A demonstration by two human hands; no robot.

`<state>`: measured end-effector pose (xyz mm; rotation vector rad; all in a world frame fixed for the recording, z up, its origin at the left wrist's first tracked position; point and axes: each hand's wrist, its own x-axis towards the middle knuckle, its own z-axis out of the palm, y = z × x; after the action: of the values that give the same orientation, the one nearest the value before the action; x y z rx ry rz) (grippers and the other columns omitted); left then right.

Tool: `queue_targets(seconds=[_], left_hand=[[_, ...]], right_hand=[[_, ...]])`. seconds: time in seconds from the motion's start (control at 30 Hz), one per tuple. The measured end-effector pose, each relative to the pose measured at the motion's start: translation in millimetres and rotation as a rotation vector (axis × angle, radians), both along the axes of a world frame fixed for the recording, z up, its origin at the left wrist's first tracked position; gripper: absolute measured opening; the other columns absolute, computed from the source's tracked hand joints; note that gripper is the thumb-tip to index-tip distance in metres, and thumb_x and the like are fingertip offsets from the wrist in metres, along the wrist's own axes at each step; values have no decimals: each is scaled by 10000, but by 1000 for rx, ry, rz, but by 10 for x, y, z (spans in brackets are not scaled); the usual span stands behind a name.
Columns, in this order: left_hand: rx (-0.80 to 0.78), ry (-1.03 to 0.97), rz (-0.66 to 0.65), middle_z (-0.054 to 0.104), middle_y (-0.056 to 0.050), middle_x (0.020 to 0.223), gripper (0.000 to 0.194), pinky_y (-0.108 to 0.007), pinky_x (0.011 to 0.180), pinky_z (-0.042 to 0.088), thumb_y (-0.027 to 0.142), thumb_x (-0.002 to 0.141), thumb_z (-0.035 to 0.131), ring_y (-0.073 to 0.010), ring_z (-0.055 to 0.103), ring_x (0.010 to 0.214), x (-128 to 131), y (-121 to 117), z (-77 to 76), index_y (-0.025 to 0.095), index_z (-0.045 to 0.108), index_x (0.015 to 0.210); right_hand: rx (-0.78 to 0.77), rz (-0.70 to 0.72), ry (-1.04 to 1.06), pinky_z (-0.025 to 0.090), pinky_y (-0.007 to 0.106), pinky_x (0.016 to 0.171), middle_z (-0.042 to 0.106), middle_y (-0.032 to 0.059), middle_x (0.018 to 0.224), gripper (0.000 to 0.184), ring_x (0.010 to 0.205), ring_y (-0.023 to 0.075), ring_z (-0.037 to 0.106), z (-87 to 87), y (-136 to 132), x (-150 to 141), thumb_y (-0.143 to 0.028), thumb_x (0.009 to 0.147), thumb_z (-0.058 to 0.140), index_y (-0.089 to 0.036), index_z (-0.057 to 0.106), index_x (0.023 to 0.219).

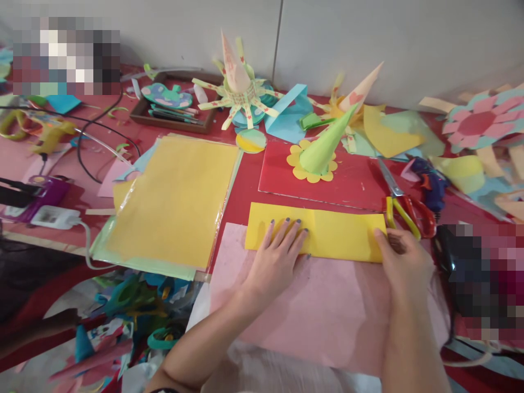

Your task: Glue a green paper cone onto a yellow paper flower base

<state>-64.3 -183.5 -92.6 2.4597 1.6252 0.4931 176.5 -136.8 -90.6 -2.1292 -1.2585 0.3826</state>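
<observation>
A long strip of yellow paper [339, 232] lies across the top of a large pink sheet [327, 316]. My left hand [280, 254] rests flat on the strip's left half, fingers spread. At the strip's right end, my right hand [403, 259] pinches the edge between thumb and curled fingers. Just beyond the strip, a green paper cone [327, 144] with a yellow scalloped base [301, 169] stands tilted on a red board [282, 174]. Scissors [395, 188] with yellow and red handles lie close to my right hand.
Left of the strip is a plastic-covered stack of yellow paper [172, 202]. Behind stand a wooden tray [172, 124] of pens and a cone with paper strips [239, 82]. A blue glue gun [428, 183] lies right, a yellow one [51, 136] left. Paper scraps [139, 305] cover the floor.
</observation>
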Motion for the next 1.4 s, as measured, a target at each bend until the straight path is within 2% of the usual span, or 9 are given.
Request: queue_targets(seconds=[0.2, 0.4, 0.67, 0.8, 0.97, 1.4], left_hand=[[1, 7, 9, 504, -61, 1390, 391, -534, 1133, 265, 304, 960, 353, -258, 407, 1322, 4, -4, 10, 161, 480, 1301], [10, 24, 35, 506, -68, 1388, 385, -551, 1136, 243, 309, 959, 353, -266, 398, 1329, 11, -20, 11, 174, 488, 1294], [-10, 17, 49, 488, -43, 1407, 389, -537, 1145, 234, 306, 955, 365, -250, 383, 1340, 18, -21, 7, 197, 471, 1313], [-20, 24, 40, 479, -41, 1414, 395, -527, 1137, 255, 310, 964, 336, -254, 396, 1330, 14, -19, 8, 186, 470, 1315], [-22, 22, 34, 474, -50, 1419, 393, -486, 1085, 353, 305, 966, 329, -262, 420, 1310, 9, -15, 2, 174, 480, 1305], [-56, -10, 55, 480, -56, 1412, 376, -502, 1086, 348, 295, 960, 352, -257, 423, 1311, 27, -17, -13, 191, 492, 1294]], right_hand=[[-10, 29, -53, 483, 399, 743, 673, 84, 750, 412, 717, 255, 643, 14, -8, -5, -596, 643, 525, -206, 610, 746], [54, 107, -164, 471, 378, 701, 699, 89, 766, 408, 689, 251, 643, 10, -17, -26, -591, 717, 486, -210, 628, 746], [56, 99, -202, 456, 366, 673, 694, 85, 740, 425, 658, 243, 634, 14, -18, -41, -605, 732, 472, -212, 633, 740], [63, 112, -208, 454, 366, 669, 689, 89, 745, 424, 660, 242, 633, 11, -13, -38, -601, 733, 468, -208, 627, 739], [67, 123, -222, 449, 356, 647, 687, 91, 739, 406, 648, 234, 628, 21, -13, -43, -576, 736, 469, -203, 631, 737], [77, 116, -193, 451, 350, 654, 695, 82, 750, 398, 647, 230, 624, -22, -4, -22, -578, 737, 487, -207, 631, 751]])
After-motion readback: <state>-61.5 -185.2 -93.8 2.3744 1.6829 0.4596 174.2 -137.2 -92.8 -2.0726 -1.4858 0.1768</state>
